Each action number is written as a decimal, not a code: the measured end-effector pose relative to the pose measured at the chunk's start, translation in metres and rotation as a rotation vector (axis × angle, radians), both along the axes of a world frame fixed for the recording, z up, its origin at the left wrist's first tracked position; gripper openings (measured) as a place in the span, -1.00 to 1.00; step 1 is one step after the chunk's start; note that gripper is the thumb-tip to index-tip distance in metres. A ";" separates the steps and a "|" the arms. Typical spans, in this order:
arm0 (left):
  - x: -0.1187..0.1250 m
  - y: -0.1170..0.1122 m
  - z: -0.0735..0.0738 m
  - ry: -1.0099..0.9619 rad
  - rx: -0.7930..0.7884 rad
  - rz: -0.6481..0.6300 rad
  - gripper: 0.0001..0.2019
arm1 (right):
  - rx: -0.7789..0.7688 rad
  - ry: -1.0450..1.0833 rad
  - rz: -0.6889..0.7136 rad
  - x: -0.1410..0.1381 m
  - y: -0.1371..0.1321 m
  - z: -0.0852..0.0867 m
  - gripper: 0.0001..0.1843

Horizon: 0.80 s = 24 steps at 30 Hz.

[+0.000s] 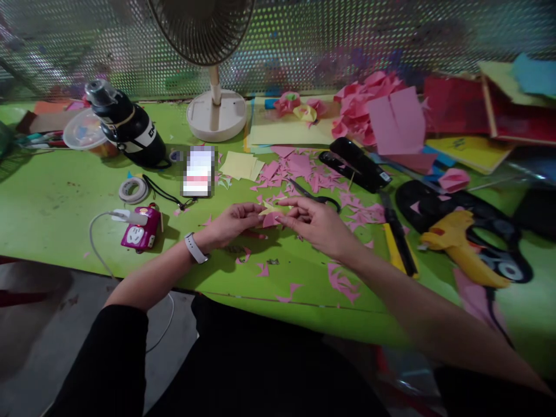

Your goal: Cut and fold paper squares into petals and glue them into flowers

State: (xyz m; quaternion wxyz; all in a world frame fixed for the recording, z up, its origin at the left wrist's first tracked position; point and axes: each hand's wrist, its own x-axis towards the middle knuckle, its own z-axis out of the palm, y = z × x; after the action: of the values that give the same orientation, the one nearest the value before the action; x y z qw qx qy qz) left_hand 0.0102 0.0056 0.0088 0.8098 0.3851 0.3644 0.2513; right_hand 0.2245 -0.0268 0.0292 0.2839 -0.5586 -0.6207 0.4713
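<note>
My left hand (232,223) and my right hand (315,223) meet over the green table (52,202), both pinching a small folded piece of pink and yellow paper (271,215). The left wrist wears a white watch (195,248). Black-handled scissors (315,197) lie just beyond my right hand. Pink paper scraps (304,168) are scattered around and below the hands. A stack of yellow paper squares (241,166) lies behind the hands.
A fan (216,113) stands at the back, a black bottle (128,127) to its left. Tape roll (133,190), pink power strip (141,229), phone (198,171), black stapler (354,163), yellow glue gun (464,246), utility knife (399,243), pink paper flowers (365,107).
</note>
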 end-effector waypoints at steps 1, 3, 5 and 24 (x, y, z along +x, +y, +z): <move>0.000 0.000 0.000 0.000 -0.002 -0.005 -0.85 | 0.012 -0.005 -0.002 0.000 0.000 0.000 -0.61; 0.000 0.000 0.000 -0.007 -0.006 -0.006 -0.84 | 0.025 -0.016 -0.004 -0.001 -0.001 0.000 -0.62; 0.000 -0.001 0.002 -0.015 -0.008 -0.007 -0.84 | 0.023 -0.023 -0.010 -0.001 -0.002 0.000 -0.60; 0.003 -0.002 0.002 0.021 -0.016 -0.012 -0.70 | 0.096 -0.189 0.013 0.000 0.000 -0.001 -0.56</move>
State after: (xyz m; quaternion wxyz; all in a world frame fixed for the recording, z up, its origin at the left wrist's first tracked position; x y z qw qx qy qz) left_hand 0.0134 0.0036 0.0105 0.8105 0.3836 0.3722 0.2395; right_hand 0.2246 -0.0267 0.0280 0.2476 -0.5822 -0.6701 0.3882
